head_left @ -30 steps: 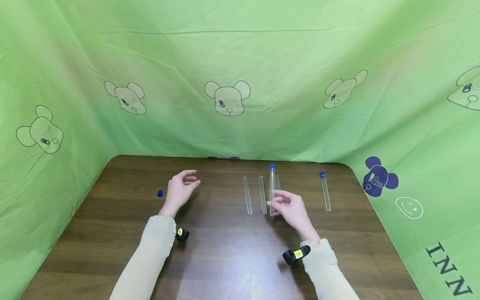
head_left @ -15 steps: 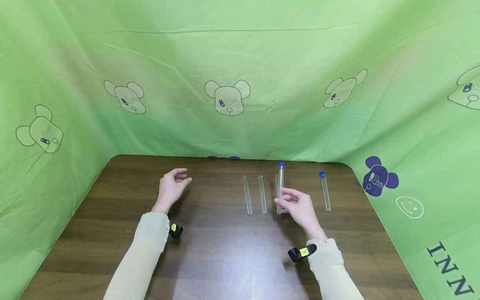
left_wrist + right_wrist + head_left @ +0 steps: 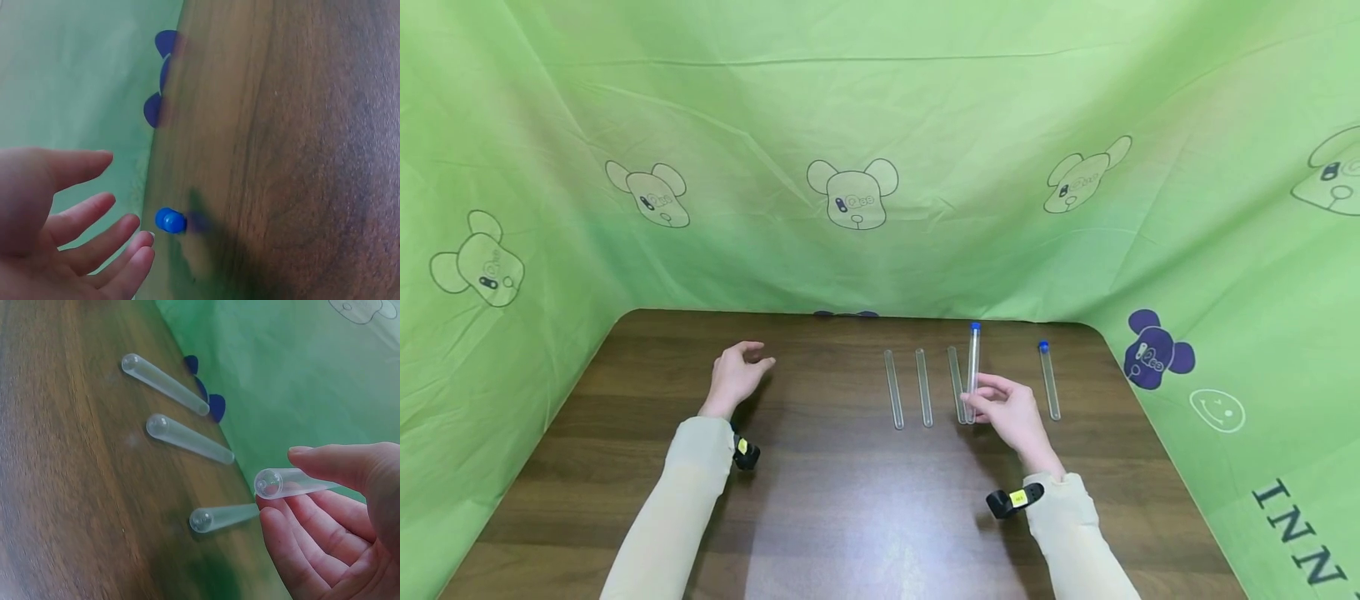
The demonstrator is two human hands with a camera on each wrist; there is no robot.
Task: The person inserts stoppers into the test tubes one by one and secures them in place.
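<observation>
My right hand [image 3: 1011, 412] pinches a clear test tube [image 3: 974, 354] near its rounded lower end, between thumb and fingers. A blue cap [image 3: 975, 326] sits on that tube's far end. In the right wrist view the same tube [image 3: 290, 482] points its rounded bottom at the camera. Just left of it lies an uncapped test tube [image 3: 956, 385]. My left hand [image 3: 735, 381] hovers over the table's left part, fingers loosely bent and nothing in them. A loose blue cap [image 3: 170, 220] stands past its fingertips in the left wrist view; the hand hides it in the head view.
Two more uncapped test tubes [image 3: 892, 390] lie side by side in the middle of the wooden table [image 3: 835, 500]. Farther right lies a blue-capped tube [image 3: 1050, 382]. A green printed curtain [image 3: 850, 108] closes off the back and sides.
The right hand has carried the capped tube to the right, past the third uncapped tube. My left hand has shifted left, and the loose cap has passed out of the head view behind it.
</observation>
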